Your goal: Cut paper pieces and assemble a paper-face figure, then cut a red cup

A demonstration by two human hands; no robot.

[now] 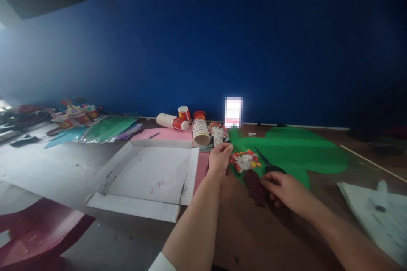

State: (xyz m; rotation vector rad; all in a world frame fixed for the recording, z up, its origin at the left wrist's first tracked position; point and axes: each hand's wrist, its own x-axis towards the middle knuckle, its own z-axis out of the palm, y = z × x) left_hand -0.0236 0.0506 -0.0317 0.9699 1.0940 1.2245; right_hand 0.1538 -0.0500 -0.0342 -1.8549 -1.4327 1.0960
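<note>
My left hand [220,157] has its thumb and fingers pressed together in a pinch beside a flower-like cut paper cup [218,133]. What it holds, if anything, is too small to make out. My right hand [284,186] is closed, its fingertips pinching the right edge of a dark red piece [253,184] with an uneven outline. Black-handled scissors [269,161] lie just above my right hand, blades pointing up and left over green paper [286,148]. Between my hands, a second cut paper cup [245,161] with curled red and yellow edges lies spread out.
Left of my arm lies an open white box lid [149,173] with pink writing. Stacked paper cups [201,132] lie behind it on pink paper [149,134]. Decorated cups [79,116] stand far left. A small bottle [381,194] sits on papers at right; a thin stick [372,163] lies beyond.
</note>
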